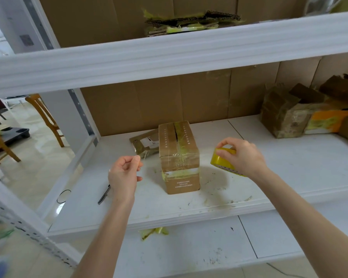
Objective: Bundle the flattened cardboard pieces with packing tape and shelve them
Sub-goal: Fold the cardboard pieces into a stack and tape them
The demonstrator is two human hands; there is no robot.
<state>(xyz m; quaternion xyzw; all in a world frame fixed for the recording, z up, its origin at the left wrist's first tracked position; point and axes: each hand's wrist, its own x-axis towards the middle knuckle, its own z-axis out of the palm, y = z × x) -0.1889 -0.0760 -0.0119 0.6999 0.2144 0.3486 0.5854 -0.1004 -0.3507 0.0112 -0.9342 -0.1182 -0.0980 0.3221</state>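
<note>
Your left hand [125, 173] pinches a thin tape strand [144, 159] | your right hand [241, 155] grips the yellow tape roll [222, 159] | the taped cardboard box [179, 157] stands on the shelf [289, 167] between both hands, touching neither.

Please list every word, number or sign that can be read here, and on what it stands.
No text is legible.
Box: rows of small print and symbols, too small to read.
White label on the flat packet behind it: blurred.
Tape roll: dark marks on its core, blurred.
</note>
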